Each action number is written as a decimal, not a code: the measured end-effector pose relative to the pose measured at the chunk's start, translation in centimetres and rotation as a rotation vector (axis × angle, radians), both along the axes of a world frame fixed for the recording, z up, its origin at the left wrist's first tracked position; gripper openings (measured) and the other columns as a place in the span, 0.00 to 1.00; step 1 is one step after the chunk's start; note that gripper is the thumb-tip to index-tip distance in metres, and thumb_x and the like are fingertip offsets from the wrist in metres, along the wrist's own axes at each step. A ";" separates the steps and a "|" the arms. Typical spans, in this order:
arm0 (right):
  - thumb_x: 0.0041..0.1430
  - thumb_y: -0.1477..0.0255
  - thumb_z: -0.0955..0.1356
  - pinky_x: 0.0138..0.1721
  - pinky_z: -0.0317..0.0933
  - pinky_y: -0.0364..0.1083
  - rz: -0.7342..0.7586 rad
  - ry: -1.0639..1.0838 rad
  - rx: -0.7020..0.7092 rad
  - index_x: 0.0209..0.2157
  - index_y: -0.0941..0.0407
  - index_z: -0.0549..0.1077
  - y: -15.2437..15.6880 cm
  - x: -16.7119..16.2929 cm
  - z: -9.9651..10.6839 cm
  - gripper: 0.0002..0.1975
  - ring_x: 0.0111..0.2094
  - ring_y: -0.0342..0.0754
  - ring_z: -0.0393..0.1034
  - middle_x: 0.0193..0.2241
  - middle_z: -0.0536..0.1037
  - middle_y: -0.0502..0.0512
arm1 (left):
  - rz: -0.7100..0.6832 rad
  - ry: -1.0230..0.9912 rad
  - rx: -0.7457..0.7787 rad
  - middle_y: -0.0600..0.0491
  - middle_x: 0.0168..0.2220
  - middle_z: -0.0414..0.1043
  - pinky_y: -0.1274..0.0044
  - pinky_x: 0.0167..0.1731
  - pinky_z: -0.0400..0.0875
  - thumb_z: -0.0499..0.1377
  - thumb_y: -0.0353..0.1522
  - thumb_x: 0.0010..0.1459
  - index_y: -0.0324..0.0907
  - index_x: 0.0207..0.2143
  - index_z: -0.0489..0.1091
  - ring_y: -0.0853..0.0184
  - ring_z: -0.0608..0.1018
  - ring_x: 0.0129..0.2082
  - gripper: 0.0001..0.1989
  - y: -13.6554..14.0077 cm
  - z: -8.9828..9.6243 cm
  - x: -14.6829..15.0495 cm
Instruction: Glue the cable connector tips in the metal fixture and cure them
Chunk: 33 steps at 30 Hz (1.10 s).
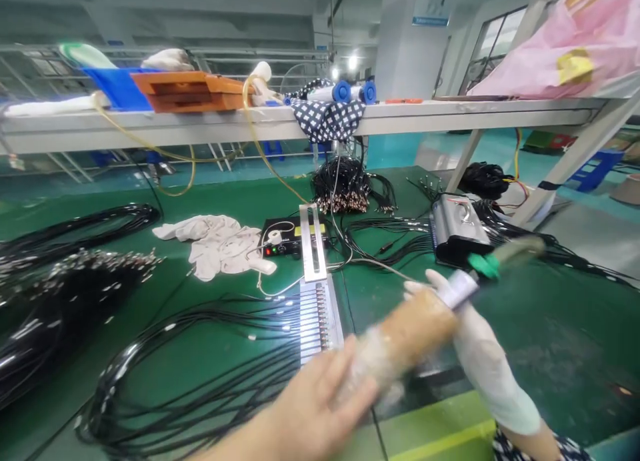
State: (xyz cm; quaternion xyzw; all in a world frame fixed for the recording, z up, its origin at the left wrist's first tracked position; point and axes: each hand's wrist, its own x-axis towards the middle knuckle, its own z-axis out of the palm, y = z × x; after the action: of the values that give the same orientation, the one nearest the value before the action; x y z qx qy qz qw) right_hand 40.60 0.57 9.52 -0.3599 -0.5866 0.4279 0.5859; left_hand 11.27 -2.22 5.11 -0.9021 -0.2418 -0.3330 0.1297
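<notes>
My bare left hand (pixel 320 397) grips the near end of a thick, stick-like tool (pixel 417 324), wrapped in brown tape and clear film. This tool is tilted up to the right; beyond its pale sleeve sit a green collar and a motion-blurred tip. My right hand (pixel 483 347), in a white glove, is behind the tool's front part, its fingertips showing past the upper edge as if round it; the tool hides its palm and thumb. Left of the tool, black cables (pixel 240 321) run into a row of connectors on a white fixture (pixel 333 307), topped by a slotted metal plate (pixel 321 244).
Behind the plate sits a black control box (pixel 280 237) with lit indicators, beside a crumpled white cloth (pixel 215 241). Black cable bundles (pixel 55 314) lie at left and a cable pile (pixel 343 181) at the back. A silver machine (pixel 460 224) stands right, under an overhead shelf (pixel 425 117).
</notes>
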 end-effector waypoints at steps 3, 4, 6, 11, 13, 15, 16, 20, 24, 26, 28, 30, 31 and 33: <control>0.51 0.33 0.61 0.56 0.65 0.59 0.074 0.393 -0.319 0.57 0.46 0.71 0.0 -0.1 -3.1 0.43 0.55 0.62 0.69 0.53 0.75 0.59 | -0.097 0.119 -0.147 0.31 0.67 0.51 0.65 0.42 0.77 0.61 0.29 0.54 0.43 0.66 0.55 0.52 0.77 0.48 0.38 -1.0 -2.2 0.9; 0.52 0.34 0.61 0.54 0.67 0.58 0.044 0.480 -0.379 0.51 0.46 0.76 0.5 0.1 -4.0 0.38 0.51 0.59 0.73 0.48 0.79 0.58 | -0.151 0.091 -0.296 0.31 0.66 0.54 0.64 0.45 0.77 0.61 0.30 0.55 0.43 0.67 0.53 0.50 0.76 0.51 0.38 -1.1 -2.3 0.9; 0.53 0.35 0.63 0.50 0.69 0.56 -0.008 0.580 -0.444 0.40 0.47 0.79 1.7 0.5 -5.3 0.32 0.43 0.55 0.76 0.38 0.81 0.56 | -0.287 -0.068 -0.706 0.35 0.65 0.58 0.63 0.53 0.73 0.60 0.36 0.57 0.45 0.68 0.50 0.49 0.71 0.58 0.39 -1.1 -1.8 0.8; 0.46 0.31 0.63 0.52 0.68 0.57 0.009 0.537 -0.364 0.41 0.50 0.80 3.3 -0.1 -5.9 0.40 0.48 0.59 0.73 0.44 0.79 0.60 | -0.372 -0.607 -1.667 0.47 0.62 0.65 0.63 0.56 0.67 0.62 0.42 0.54 0.51 0.64 0.59 0.52 0.72 0.57 0.35 -0.1 1.2 0.7; 0.50 0.33 0.63 0.55 0.66 0.56 0.057 0.416 -0.359 0.42 0.51 0.80 3.7 -0.2 -5.8 0.38 0.52 0.60 0.70 0.49 0.77 0.61 | -0.357 -0.781 -1.870 0.47 0.59 0.68 0.65 0.51 0.68 0.64 0.41 0.49 0.48 0.62 0.62 0.53 0.74 0.52 0.37 0.6 1.8 1.1; 0.53 0.36 0.63 0.54 0.67 0.53 0.021 0.314 -0.328 0.40 0.53 0.80 4.5 0.4 -5.8 0.36 0.54 0.59 0.68 0.51 0.76 0.60 | -0.324 -0.880 -1.979 0.48 0.56 0.71 0.68 0.48 0.69 0.65 0.38 0.44 0.47 0.61 0.64 0.55 0.75 0.49 0.39 1.5 2.2 1.3; 0.54 0.36 0.63 0.51 0.68 0.51 -0.039 0.303 -0.307 0.39 0.53 0.80 5.0 1.2 -5.7 0.36 0.53 0.58 0.69 0.51 0.76 0.59 | -0.308 -0.896 -2.008 0.48 0.55 0.72 0.70 0.46 0.69 0.65 0.37 0.42 0.46 0.60 0.65 0.56 0.75 0.48 0.39 2.0 2.3 1.3; 0.59 0.39 0.62 0.29 0.69 0.43 -0.386 0.620 -0.249 0.38 0.54 0.79 7.4 5.4 -5.1 0.33 0.31 0.46 0.70 0.35 0.76 0.56 | -0.280 -0.849 -1.942 0.48 0.56 0.70 0.69 0.47 0.69 0.62 0.36 0.44 0.46 0.61 0.64 0.55 0.75 0.50 0.38 4.9 3.3 1.2; 0.62 0.45 0.64 0.16 0.57 0.38 -0.454 0.811 -0.222 0.39 0.54 0.78 8.0 7.2 -5.3 0.27 0.20 0.39 0.57 0.25 0.68 0.49 | -0.067 -0.700 -1.346 0.47 0.63 0.61 0.65 0.60 0.61 0.59 0.42 0.55 0.48 0.63 0.60 0.53 0.67 0.61 0.33 10.6 3.7 4.1; 0.60 0.46 0.66 0.18 0.59 0.37 -0.453 0.815 -0.254 0.40 0.54 0.78 8.0 6.6 -5.9 0.25 0.21 0.38 0.58 0.29 0.70 0.50 | 0.139 -0.540 -0.980 0.43 0.65 0.57 0.66 0.64 0.55 0.57 0.45 0.59 0.45 0.65 0.57 0.55 0.62 0.64 0.34 14.4 3.3 7.1; 0.57 0.45 0.68 0.20 0.61 0.37 -0.436 0.783 -0.291 0.41 0.53 0.78 7.9 5.4 -6.8 0.26 0.23 0.38 0.61 0.34 0.74 0.51 | 0.373 -0.230 -0.835 0.39 0.66 0.52 0.66 0.63 0.57 0.56 0.47 0.61 0.43 0.69 0.45 0.56 0.62 0.64 0.40 18.0 2.5 10.4; 0.54 0.44 0.70 0.21 0.63 0.37 -0.393 0.730 -0.309 0.41 0.53 0.78 7.9 4.5 -7.6 0.27 0.25 0.39 0.63 0.36 0.75 0.52 | 0.435 -0.120 -0.821 0.34 0.62 0.57 0.58 0.60 0.59 0.62 0.44 0.56 0.40 0.68 0.48 0.49 0.65 0.61 0.43 20.7 1.6 13.3; 0.53 0.43 0.70 0.22 0.64 0.38 -0.376 0.707 -0.315 0.41 0.53 0.78 8.0 4.3 -7.9 0.28 0.25 0.40 0.64 0.36 0.76 0.53 | 0.451 -0.078 -0.814 0.34 0.59 0.61 0.54 0.59 0.58 0.64 0.42 0.54 0.39 0.66 0.53 0.46 0.65 0.60 0.41 21.5 1.3 14.3; 0.50 0.42 0.72 0.23 0.65 0.38 -0.361 0.670 -0.323 0.39 0.54 0.79 7.9 4.0 -8.2 0.29 0.26 0.40 0.65 0.35 0.76 0.54 | 0.453 -0.038 -0.785 0.35 0.56 0.65 0.48 0.59 0.53 0.64 0.38 0.54 0.39 0.61 0.61 0.41 0.64 0.60 0.34 22.0 0.7 15.2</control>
State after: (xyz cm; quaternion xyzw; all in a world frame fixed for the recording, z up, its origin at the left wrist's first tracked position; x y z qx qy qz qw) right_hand 44.60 8.46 1.31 -0.3850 -0.2166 0.4983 0.7460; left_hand 26.49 19.79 5.82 -0.8011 -0.5433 -0.1960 -0.1569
